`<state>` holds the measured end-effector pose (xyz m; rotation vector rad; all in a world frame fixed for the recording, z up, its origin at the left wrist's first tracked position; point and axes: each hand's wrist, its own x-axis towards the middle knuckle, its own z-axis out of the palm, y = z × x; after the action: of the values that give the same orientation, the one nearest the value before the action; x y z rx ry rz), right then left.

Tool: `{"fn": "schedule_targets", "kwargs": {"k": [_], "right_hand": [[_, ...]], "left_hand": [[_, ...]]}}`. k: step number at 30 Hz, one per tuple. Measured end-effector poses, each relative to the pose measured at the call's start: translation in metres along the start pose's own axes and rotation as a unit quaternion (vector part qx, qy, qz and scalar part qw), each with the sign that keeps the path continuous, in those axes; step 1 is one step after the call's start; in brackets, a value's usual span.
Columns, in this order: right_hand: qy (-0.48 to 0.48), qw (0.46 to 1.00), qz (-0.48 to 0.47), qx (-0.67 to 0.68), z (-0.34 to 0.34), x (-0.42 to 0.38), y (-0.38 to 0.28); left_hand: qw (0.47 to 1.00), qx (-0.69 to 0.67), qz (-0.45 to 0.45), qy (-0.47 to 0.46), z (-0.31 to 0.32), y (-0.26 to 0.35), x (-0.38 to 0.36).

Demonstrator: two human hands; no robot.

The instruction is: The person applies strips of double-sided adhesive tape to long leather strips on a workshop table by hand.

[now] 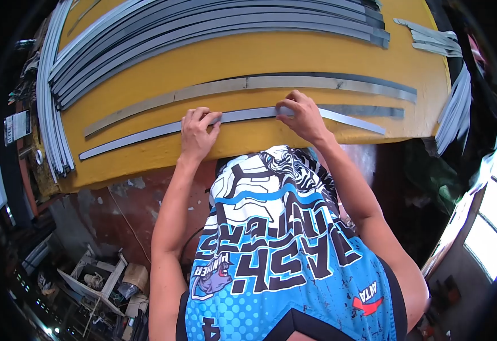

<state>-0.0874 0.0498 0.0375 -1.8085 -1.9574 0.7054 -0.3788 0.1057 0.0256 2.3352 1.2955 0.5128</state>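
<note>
A long narrow white strip (248,115) lies over a dark grey strip (367,110) near the front edge of the yellow table (248,59). My left hand (198,133) has its fingers pinched together on the white strip, left of its middle. Farther right, my right hand (302,116) grips the same strip between thumb and fingers. Beyond that hand, the white strip's right end angles toward me, apart from the dark strip. Just behind lies a longer beige strip (203,90) with dark marks, and a dark strip shows along its far edge.
Many grey strips (203,41) are piled at the back. Pale strips (48,102) hang over the table's left side, and another bundle (456,108) drapes over the right corner. Below left stands a wooden rack (98,278) among clutter. A bright window (487,238) is at right.
</note>
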Motion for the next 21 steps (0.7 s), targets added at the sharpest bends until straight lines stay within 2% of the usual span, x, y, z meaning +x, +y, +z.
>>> {"fn": "schedule_targets", "kwargs": {"k": [21], "right_hand": [[0.011,1.000,0.007,0.006,0.0030,-0.0022,-0.0002]], "left_hand": [[1.000,-0.003,0.010,0.005,-0.0010,-0.0014,0.0002]]}}
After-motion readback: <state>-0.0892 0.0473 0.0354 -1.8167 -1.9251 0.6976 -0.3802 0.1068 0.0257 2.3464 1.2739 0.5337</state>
